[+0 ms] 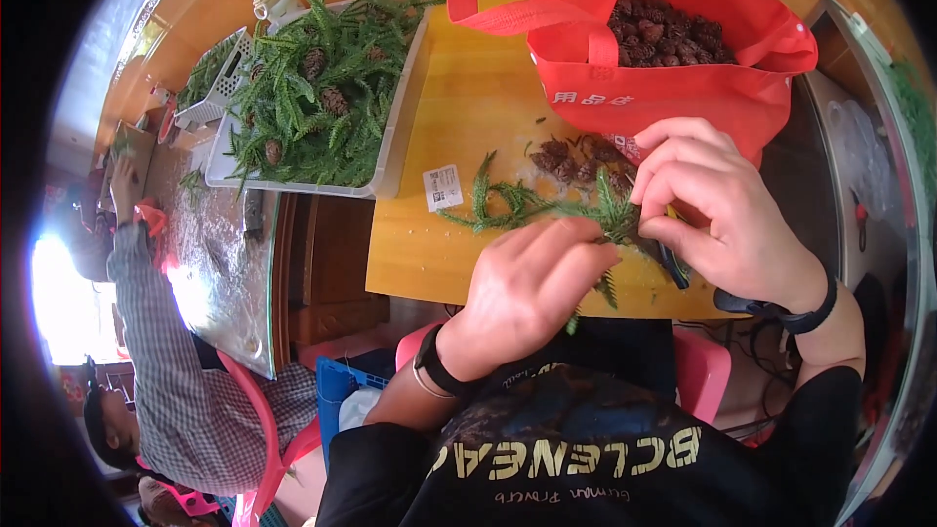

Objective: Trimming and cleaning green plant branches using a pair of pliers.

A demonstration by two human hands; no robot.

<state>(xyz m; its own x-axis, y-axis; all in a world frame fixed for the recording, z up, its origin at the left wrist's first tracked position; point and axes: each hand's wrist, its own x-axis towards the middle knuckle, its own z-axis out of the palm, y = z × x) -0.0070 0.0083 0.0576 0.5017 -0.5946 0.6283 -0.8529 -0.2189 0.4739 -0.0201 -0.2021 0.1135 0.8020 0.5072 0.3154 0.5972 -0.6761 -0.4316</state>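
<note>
A green pine sprig (pixel 613 210), apparently artificial, is pinched between the thumb and fingers of my left hand (pixel 532 283), above the table's near edge. Its needled branches (pixel 498 203) trail out to the left over the yellow table. My right hand (pixel 727 205) is close beside the sprig's tip, thumb and fingers pinched together; what they hold, if anything, is too small to make out. Below that hand lies a tool with a dark and yellow handle (pixel 673 265), partly hidden. Several brown pine cones (pixel 566 161) lie just beyond my hands.
A red fabric bag (pixel 664 102) full of pine cones (pixel 666 34) stands at the back right. At the back left, a white plastic bin (pixel 390 151) is heaped with green sprigs and cones. A white label (pixel 443 187) lies between. Another person in a checked shirt (pixel 181 361) sits far left.
</note>
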